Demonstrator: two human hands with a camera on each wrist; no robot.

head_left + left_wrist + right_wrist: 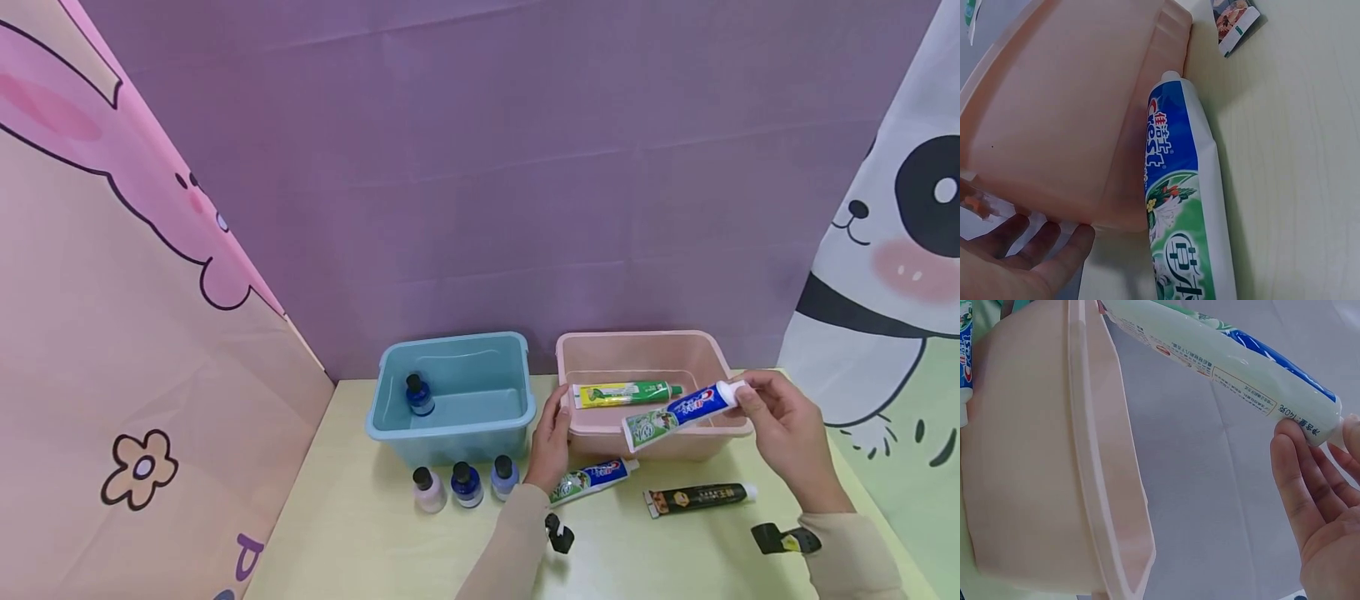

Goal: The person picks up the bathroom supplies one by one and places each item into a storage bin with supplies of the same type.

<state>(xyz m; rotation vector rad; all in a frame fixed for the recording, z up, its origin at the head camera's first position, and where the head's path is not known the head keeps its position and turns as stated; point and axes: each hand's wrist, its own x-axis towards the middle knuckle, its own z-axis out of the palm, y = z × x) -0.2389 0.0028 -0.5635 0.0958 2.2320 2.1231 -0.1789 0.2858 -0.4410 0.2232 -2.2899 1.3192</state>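
The right hand [795, 437] pinches a blue-and-green tube [678, 415] at its cap, over the front rim of the pink basket [675, 447], in which a yellow-and-green tube [624, 394] lies. The left hand [551, 448] touches this basket at its eight o'clock. On the table [352, 542], a similar tube [596, 479] lies at seven o'clock, a black tube [699, 498] at five. The blue basket [461, 448], at nine, holds one bottle [421, 399]; three bottles [467, 490] stand at its six o'clock.
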